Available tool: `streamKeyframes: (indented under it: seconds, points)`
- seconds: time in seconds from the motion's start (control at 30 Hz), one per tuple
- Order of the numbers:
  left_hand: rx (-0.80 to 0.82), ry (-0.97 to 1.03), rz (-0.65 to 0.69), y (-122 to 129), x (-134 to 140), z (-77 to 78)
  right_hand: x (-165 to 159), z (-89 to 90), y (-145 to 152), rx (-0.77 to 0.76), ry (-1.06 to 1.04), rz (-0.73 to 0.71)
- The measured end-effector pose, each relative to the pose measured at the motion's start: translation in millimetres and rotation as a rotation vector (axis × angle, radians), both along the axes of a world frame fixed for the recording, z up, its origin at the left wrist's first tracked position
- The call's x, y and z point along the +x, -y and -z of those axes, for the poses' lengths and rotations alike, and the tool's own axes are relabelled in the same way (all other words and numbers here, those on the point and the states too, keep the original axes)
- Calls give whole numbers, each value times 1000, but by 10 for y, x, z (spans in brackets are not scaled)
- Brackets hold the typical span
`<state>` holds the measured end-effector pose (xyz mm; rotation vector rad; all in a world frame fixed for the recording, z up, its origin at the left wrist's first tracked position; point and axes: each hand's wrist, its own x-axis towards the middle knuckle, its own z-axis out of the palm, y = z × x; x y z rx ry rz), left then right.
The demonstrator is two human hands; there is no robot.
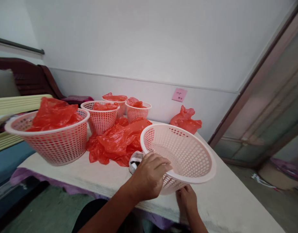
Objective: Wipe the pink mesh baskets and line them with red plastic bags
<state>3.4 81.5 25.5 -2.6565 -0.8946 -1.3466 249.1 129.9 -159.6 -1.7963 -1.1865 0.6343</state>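
At the front of the white cloth-covered table (233, 200), it's the round, pale-pink perforated plastic basket (185, 157), tilted, and the left hand (151, 174) grips its near rim, fingers hooked over! Underneath, the right hand (188, 199) meets the basket's lower side; can't tell whether it grasps. Just left, crumpled red plastic bags (122, 139) lie heaped.

- Right hand (189, 199), bottom center, partly hidden under a tilted basket (187, 155).
- Pink note (179, 94), right of center, too small to read.
- Headboard (30, 76), cropped at far left.
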Motion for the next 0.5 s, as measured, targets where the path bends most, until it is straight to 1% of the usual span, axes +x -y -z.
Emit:
streamKeyframes:
  seconds: [0.07,0.1,0.13,0.2,0.3,0.37,0.43,0.5]
  points:
    - [-30,131,34,41,-86,32,0,9,-10,1,-26,3]
    - [-65,226,23,56,-140,65,-3,12,-13,1,-36,5]
    - [-112,328,-8,64,-204,109,-5,13,-14,0,-46,4]
    - [-232,513,-123,53,-358,237,-1,14,-12,-4,-63,0]
    - [-445,675,-293,10,-572,509,20,28,-10,2,-88,-5]
    - [-626,722,-336,-8,-616,725,30,53,-15,11,-108,0]
    - [-791,734,-331,-25,-544,951,24,87,-25,18,-133,18]
    - [-911,746,-313,-75,-383,1171,-4,123,-36,32,-157,44]
